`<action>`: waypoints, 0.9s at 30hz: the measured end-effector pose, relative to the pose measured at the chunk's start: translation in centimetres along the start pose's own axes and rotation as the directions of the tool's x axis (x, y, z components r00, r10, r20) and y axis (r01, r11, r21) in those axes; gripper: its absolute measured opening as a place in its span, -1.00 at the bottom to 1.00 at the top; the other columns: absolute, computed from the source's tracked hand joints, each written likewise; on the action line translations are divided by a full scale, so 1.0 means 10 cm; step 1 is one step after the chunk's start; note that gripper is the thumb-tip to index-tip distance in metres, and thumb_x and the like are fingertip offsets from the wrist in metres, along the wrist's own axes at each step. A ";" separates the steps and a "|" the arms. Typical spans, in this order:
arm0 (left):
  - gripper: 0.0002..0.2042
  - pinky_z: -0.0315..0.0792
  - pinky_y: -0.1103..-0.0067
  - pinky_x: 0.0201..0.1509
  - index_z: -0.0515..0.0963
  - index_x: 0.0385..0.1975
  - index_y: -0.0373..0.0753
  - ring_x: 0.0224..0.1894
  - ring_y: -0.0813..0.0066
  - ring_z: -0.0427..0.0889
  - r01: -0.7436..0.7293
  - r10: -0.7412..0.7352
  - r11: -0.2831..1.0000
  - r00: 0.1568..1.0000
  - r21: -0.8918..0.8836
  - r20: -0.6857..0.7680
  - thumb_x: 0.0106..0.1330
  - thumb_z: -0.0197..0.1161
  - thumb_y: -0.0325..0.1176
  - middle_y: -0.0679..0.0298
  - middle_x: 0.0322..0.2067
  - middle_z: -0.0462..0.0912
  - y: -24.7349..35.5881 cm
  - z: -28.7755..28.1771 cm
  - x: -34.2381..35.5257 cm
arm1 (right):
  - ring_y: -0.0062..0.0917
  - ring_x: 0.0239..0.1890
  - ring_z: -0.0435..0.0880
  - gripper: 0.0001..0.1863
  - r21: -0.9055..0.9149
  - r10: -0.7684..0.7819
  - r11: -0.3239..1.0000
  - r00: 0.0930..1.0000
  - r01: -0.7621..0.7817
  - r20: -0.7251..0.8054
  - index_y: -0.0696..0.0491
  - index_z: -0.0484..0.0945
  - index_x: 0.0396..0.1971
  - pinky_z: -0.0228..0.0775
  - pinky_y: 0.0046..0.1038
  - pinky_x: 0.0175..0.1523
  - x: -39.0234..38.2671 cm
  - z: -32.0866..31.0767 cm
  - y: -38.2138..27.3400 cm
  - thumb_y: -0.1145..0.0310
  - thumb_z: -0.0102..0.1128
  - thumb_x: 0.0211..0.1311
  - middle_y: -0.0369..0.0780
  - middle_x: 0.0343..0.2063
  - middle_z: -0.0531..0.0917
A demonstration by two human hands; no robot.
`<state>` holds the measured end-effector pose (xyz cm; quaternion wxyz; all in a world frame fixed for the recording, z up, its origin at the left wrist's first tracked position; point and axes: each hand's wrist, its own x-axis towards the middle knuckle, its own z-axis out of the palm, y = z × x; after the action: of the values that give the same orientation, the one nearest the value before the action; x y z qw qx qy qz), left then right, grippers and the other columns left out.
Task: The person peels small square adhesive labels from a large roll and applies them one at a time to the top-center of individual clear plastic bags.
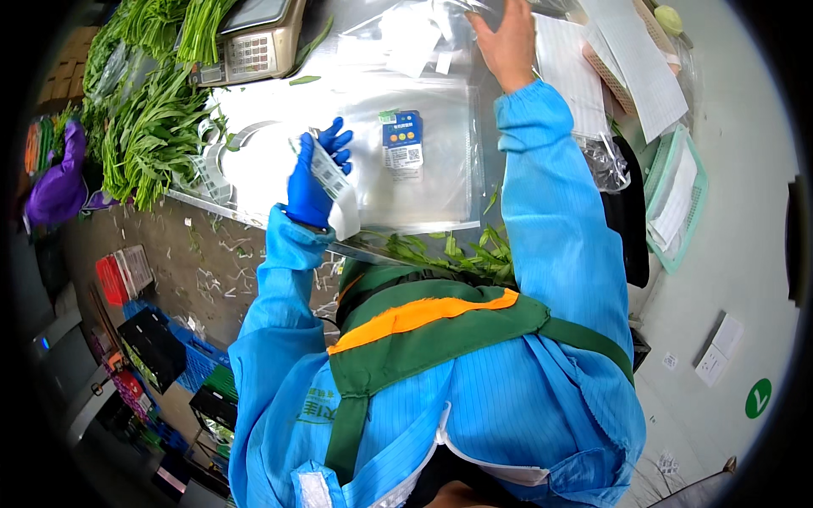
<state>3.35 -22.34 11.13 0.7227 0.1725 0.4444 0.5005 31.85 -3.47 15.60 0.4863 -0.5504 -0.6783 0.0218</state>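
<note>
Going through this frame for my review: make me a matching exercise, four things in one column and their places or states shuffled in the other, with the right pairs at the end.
Column one
1. Left hand
2. Right hand
3. Leafy greens
4. Printed card

Column two
A. Heaped beside the scale
B. Bare, near the picture's upper edge
C. Blue and white, lying flat amid clear plastic bags
D. Gloved in blue, holding a label strip

Right pairs: 1-D, 2-B, 3-A, 4-C
</note>
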 end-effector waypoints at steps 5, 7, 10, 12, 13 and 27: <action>-0.38 0.21 0.40 0.31 0.11 0.34 -0.19 0.25 0.29 0.31 0.028 -0.014 0.984 0.997 -0.179 0.082 0.42 -0.16 0.09 0.12 0.29 0.22 -0.20 0.25 -0.04 | -0.44 -0.17 0.63 -0.59 0.448 -0.190 0.795 0.534 -0.409 0.824 0.10 0.50 -0.01 0.46 -0.43 -0.03 -0.70 -0.16 -0.77 0.34 0.26 0.11 -0.17 -0.25 0.66; -0.40 0.22 0.35 0.31 0.11 0.34 -0.18 0.26 0.23 0.30 0.049 -0.026 0.975 0.994 -0.216 0.108 0.44 -0.20 0.08 0.09 0.28 0.22 -0.20 0.36 -0.01 | -0.43 -0.22 0.65 -0.51 0.532 -0.363 0.748 0.427 -0.398 0.828 0.10 0.47 0.04 0.46 -0.40 -0.04 -1.14 -0.22 -0.96 0.39 0.29 0.06 -0.16 -0.34 0.67; -0.41 0.24 0.29 0.30 0.10 0.35 -0.18 0.25 0.18 0.30 0.074 -0.048 0.970 0.992 -0.231 0.117 0.45 -0.24 0.07 0.05 0.27 0.23 -0.23 0.36 -0.02 | -0.41 -0.24 0.65 -0.51 0.509 -0.301 0.747 0.466 -0.427 0.832 0.11 0.46 0.04 0.47 -0.39 -0.06 -1.45 -0.14 -0.98 0.47 0.27 0.04 -0.15 -0.35 0.67; -0.40 0.19 0.29 0.33 0.09 0.36 -0.14 0.29 0.18 0.24 0.091 -0.041 0.957 0.983 -0.277 0.179 0.43 -0.19 0.07 0.06 0.31 0.16 -0.30 0.28 0.00 | -0.40 -0.26 0.63 -0.58 0.524 -0.260 0.772 0.572 -0.361 0.778 0.12 0.51 -0.01 0.47 -0.40 -0.11 -1.50 -0.21 -1.02 0.51 0.25 0.04 -0.13 -0.33 0.66; -0.40 0.19 0.27 0.33 0.08 0.36 -0.14 0.29 0.18 0.24 0.109 -0.049 0.944 0.980 -0.310 0.195 0.43 -0.18 0.07 0.05 0.31 0.16 -0.31 0.26 -0.01 | -0.40 -0.27 0.63 -0.60 0.510 -0.236 0.799 0.613 -0.319 0.754 0.12 0.53 -0.04 0.46 -0.41 -0.11 -1.47 -0.27 -1.07 0.51 0.25 0.05 -0.13 -0.32 0.65; -0.41 0.17 0.26 0.35 0.12 0.32 -0.31 0.29 0.17 0.25 0.225 -0.186 0.927 0.971 -0.302 0.152 0.47 -0.26 0.02 0.08 0.29 0.20 -0.56 0.18 -0.08 | -0.41 -0.28 0.62 -0.76 0.463 -0.245 0.696 0.424 -0.549 0.872 0.15 0.60 -0.20 0.47 -0.42 -0.11 -1.65 -0.36 -0.94 0.53 0.22 0.08 -0.15 -0.30 0.65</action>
<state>7.90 -25.15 8.63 0.8149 0.0367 0.3294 0.4754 26.18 -21.63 12.34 0.2149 -0.2893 -0.7048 0.6111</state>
